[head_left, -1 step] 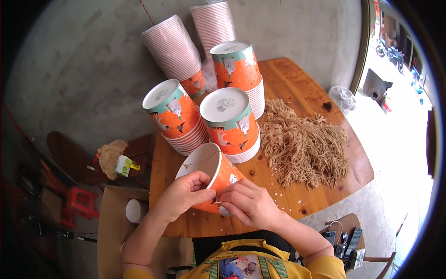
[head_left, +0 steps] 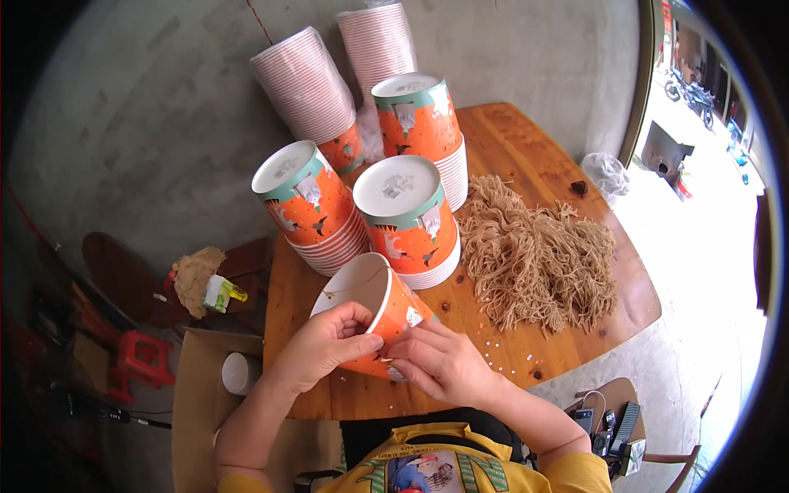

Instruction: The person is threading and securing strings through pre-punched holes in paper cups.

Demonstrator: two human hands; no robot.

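Note:
An orange paper bucket (head_left: pixel 401 311) with a white inside lies tilted before me at the table's near edge, its mouth toward the upper left. My left hand (head_left: pixel 322 347) is closed on its rim, fingers inside and thumb outside. Across the mouth runs a thin brown cord (head_left: pixel 355 287). My right hand (head_left: pixel 444 359) is closed in a pinch against the bucket's outer wall, close to the left thumb. Between those fingertips shows a short pale strand that looks like a cord end; the fingers hide most of it.
Upside-down stacks of orange buckets (head_left: pixel 411 234) stand just beyond my hands, with plastic-wrapped stacks (head_left: pixel 302 86) by the wall. A heap of tan cords (head_left: pixel 542 259) covers the table's right side. Below left is a cardboard box (head_left: pixel 197 403) holding a white cup-shaped thing (head_left: pixel 240 372).

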